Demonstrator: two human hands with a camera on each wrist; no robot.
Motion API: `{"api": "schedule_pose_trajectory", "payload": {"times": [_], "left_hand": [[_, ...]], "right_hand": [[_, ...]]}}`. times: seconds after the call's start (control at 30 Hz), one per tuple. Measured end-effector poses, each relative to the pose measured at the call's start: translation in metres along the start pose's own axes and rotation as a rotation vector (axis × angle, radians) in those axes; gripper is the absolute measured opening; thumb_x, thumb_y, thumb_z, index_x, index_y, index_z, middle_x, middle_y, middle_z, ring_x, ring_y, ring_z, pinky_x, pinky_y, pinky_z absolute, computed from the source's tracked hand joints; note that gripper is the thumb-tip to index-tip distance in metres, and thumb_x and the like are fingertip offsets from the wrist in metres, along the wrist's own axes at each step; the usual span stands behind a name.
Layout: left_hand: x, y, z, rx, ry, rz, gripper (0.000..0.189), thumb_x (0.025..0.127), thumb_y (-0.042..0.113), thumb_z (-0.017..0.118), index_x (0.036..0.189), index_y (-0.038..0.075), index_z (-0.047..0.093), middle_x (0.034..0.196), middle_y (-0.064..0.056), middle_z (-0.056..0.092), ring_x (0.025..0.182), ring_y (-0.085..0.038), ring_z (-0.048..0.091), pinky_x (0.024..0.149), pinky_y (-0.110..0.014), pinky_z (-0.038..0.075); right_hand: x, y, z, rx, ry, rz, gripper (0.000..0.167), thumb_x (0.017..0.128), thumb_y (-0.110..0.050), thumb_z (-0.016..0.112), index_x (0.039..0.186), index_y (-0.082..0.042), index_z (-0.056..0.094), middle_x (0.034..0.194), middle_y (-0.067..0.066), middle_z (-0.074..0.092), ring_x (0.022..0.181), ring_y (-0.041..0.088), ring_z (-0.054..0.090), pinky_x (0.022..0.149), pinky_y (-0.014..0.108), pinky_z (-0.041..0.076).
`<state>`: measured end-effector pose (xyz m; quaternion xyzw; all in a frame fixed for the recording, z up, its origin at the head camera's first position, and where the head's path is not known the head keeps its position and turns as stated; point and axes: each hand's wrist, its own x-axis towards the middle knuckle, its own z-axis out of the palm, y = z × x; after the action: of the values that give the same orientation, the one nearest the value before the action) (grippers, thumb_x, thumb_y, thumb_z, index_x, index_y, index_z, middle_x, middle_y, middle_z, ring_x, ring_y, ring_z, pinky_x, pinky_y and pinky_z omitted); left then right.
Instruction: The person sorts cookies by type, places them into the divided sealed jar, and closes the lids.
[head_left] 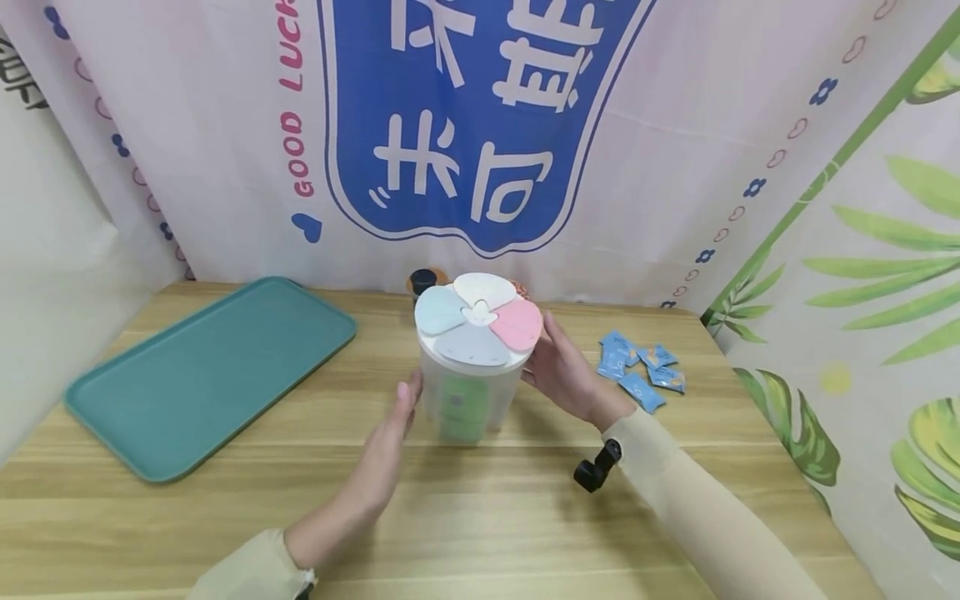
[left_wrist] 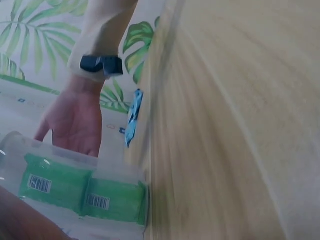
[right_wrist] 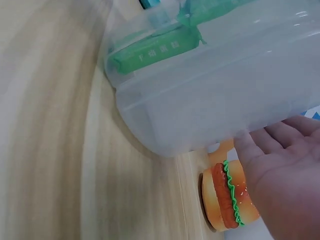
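Observation:
A clear plastic canister stands on the wooden table, topped by a lid with white, pink, grey and pale blue petal-shaped flaps. Inside it sit green packets, some with barcodes; part of its interior is free of them in the right wrist view. My left hand is at the canister's near-left side with fingers extended. On the other side, my right hand lies against the wall with straight fingers; its palm shows in the right wrist view. Neither hand curls round the canister.
A teal tray lies on the left of the table. Several blue packets are scattered to the right. Behind the canister are a toy hamburger and a dark-capped object. A printed curtain hangs along the back edge.

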<state>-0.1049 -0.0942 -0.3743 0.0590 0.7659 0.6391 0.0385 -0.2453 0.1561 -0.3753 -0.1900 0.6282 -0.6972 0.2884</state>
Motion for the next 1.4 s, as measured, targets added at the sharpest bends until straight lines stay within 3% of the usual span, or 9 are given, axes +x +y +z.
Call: {"api": "schedule_pose_trajectory", "payload": {"times": [0.17, 0.33, 0.63, 1.13, 1.4], "left_hand": [[0.016, -0.003, -0.006, 0.003, -0.013, 0.004, 0.078, 0.112, 0.053, 0.0, 0.165, -0.003, 0.009, 0.176, -0.022, 0.008, 0.164, -0.041, 0.009, 0.136, -0.056, 0.009], [0.031, -0.005, -0.015, -0.011, -0.035, -0.038, 0.082, 0.109, 0.06, -0.002, 0.167, 0.001, 0.006, 0.177, -0.014, 0.003, 0.166, -0.035, 0.004, 0.137, -0.054, 0.006], [0.052, -0.014, -0.021, -0.157, -0.047, -0.041, 0.09, 0.107, 0.064, -0.001, 0.167, -0.001, 0.01, 0.177, -0.019, 0.005, 0.166, -0.037, 0.002, 0.138, -0.054, 0.002], [0.064, -0.015, -0.024, -0.189, -0.075, -0.094, 0.087, 0.107, 0.066, 0.004, 0.168, 0.003, 0.007, 0.178, -0.014, 0.002, 0.167, -0.035, 0.001, 0.138, -0.053, 0.002], [0.074, -0.016, -0.025, -0.174, -0.064, -0.122, 0.082, 0.106, 0.069, 0.005, 0.17, 0.019, -0.003, 0.179, -0.002, -0.004, 0.167, -0.026, -0.003, 0.138, -0.05, 0.001]], "right_hand": [[-0.014, 0.002, 0.004, -0.067, 0.008, -0.017, 0.09, 0.106, -0.068, 0.001, 0.168, -0.002, 0.003, 0.176, 0.022, 0.01, 0.166, 0.038, 0.008, 0.138, 0.053, 0.01], [-0.031, 0.005, 0.012, -0.159, 0.016, -0.045, 0.094, 0.106, -0.069, 0.002, 0.167, 0.002, 0.004, 0.176, 0.022, 0.009, 0.165, 0.038, 0.01, 0.137, 0.052, 0.012], [-0.061, 0.012, 0.033, -0.218, 0.033, -0.071, 0.088, 0.108, -0.062, 0.0, 0.166, 0.004, 0.006, 0.177, 0.02, 0.008, 0.165, 0.037, 0.009, 0.136, 0.051, 0.013], [-0.075, 0.014, 0.045, -0.212, 0.078, -0.083, 0.083, 0.111, -0.057, 0.002, 0.166, 0.005, 0.005, 0.177, 0.021, 0.007, 0.165, 0.038, 0.009, 0.136, 0.053, 0.013], [-0.082, 0.014, 0.056, -0.223, 0.063, -0.103, 0.084, 0.111, -0.056, 0.003, 0.164, 0.009, 0.004, 0.175, 0.026, 0.004, 0.163, 0.044, 0.009, 0.133, 0.052, 0.013]]}}
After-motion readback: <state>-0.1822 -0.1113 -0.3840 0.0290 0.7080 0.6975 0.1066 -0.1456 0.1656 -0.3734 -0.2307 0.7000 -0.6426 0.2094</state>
